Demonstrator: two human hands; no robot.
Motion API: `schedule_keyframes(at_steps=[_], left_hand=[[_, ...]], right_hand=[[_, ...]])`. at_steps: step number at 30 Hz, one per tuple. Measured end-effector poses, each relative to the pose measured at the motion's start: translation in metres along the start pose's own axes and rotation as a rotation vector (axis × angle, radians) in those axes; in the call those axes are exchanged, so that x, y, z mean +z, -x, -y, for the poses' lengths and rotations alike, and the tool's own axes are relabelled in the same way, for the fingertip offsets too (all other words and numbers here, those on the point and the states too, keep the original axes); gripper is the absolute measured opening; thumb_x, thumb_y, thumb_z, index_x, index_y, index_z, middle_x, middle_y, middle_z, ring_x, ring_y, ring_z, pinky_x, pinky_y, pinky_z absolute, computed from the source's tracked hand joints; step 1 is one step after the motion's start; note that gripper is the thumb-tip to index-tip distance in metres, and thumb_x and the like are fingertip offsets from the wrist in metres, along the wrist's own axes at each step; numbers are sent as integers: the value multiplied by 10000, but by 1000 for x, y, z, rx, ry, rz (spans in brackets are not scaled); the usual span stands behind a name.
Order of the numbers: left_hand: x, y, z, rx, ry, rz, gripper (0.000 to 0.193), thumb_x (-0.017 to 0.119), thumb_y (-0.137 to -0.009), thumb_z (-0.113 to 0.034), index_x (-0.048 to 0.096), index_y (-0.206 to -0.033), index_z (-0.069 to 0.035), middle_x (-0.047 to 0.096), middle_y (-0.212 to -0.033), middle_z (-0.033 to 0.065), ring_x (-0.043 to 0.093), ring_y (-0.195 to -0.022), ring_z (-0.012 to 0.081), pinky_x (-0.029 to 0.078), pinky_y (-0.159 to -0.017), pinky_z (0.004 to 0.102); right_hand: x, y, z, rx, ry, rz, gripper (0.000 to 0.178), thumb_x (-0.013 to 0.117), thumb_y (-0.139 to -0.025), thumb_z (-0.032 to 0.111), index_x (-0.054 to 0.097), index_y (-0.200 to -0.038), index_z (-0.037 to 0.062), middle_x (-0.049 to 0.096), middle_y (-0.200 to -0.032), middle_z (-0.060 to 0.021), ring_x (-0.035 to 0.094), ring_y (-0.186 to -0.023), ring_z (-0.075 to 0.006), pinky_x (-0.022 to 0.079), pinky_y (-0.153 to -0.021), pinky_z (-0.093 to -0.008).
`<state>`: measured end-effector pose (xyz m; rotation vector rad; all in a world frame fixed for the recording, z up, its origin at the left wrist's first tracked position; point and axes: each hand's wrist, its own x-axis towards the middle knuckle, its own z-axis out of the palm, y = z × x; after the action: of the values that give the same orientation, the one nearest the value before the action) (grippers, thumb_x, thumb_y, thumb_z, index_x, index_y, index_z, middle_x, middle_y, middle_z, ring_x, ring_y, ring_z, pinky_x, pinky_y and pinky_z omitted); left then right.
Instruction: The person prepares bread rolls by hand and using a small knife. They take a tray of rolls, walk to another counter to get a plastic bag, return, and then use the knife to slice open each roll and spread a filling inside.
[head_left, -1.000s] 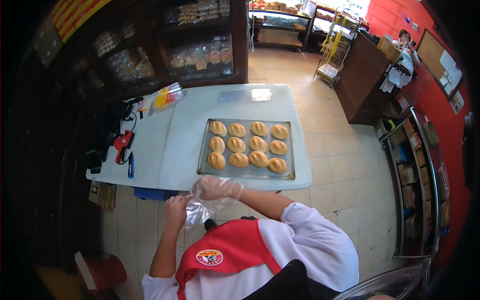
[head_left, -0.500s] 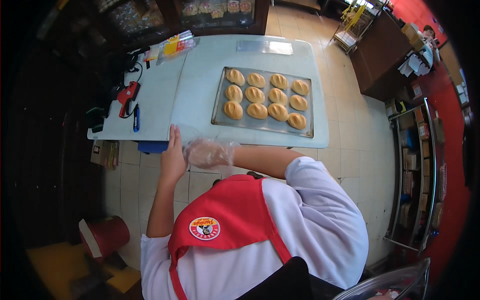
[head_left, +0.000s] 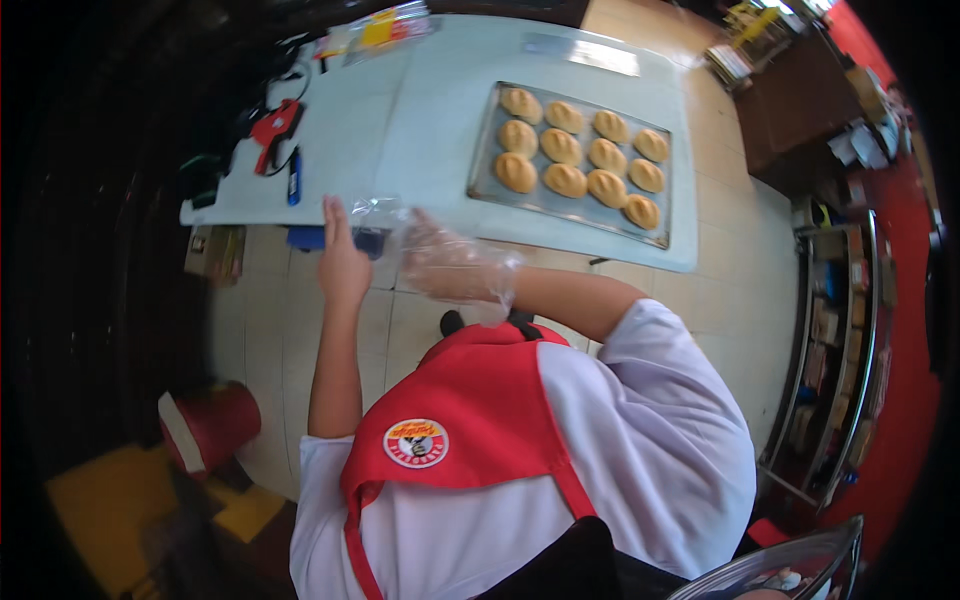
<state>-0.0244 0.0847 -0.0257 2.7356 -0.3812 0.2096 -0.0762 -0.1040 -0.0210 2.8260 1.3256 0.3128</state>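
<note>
My bare left hand is raised at the table's near edge, its fingers stretched out. To its right is my right hand, wearing a loose clear plastic glove and slightly blurred by motion. A thin piece of clear plastic film spans the gap between the hands. My right fingertips appear to pinch it; whether my left thumb touches it is unclear. Beyond my right hand, a metal baking tray with rows of golden oval bread rolls rests on the white table.
On the table's left lie a red-and-black handheld tool and a blue pen-like object. Plastic packaging and a flat clear sheet lie at the back. A metal shelf rack stands at right, a red bin at lower left.
My view has shifted, so the table and tray sit higher and further right. The right hand has moved a little away from the left, and the clear plastic film now shows between them.
</note>
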Motion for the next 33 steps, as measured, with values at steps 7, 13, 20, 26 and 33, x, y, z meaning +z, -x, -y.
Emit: schedule_keyframes(at_steps=[7,13,20,26,33], left_hand=[[13,10,-44,283,-33,-122,748,515,-730,4,294,-1441,-74,293,-1505,46,600,-604,263,479,-499,325],[27,7,-39,293,-86,-57,688,500,-733,7,357,-1404,-43,330,-1483,86,607,-609,237,482,-492,305],[14,-6,-42,352,88,-163,623,494,-751,-21,413,-1369,-51,333,-1481,76,607,-556,271,482,-500,337],[32,20,-53,738,-1,-98,503,509,-703,19,574,-1201,-8,384,-1452,77,595,-596,242,484,-538,349],[23,39,-67,811,172,-7,501,533,-739,-30,551,-1239,-1,380,-1451,109,549,-505,196,482,-502,334]], right_hand=[[-2,-32,-17,470,-417,135,226,564,-796,106,645,-945,-43,634,-716,-127,627,-611,-235,488,-562,-387],[27,-37,-2,1245,-1391,-618,352,559,-841,73,514,-1153,-83,580,-1056,-210,602,-916,-306,499,-791,-427],[26,-8,16,666,-314,-368,575,477,-800,-24,327,-1352,-88,422,-1308,-323,435,-1197,-469,351,-1037,-482],[62,-37,-45,1140,-1776,-784,649,574,-781,70,334,-1379,-13,434,-1337,-271,418,-1240,-439,369,-1054,-430],[48,-75,-55,905,-542,51,795,594,-758,74,218,-1459,79,157,-1503,-242,310,-1322,-431,356,-1063,-427]])
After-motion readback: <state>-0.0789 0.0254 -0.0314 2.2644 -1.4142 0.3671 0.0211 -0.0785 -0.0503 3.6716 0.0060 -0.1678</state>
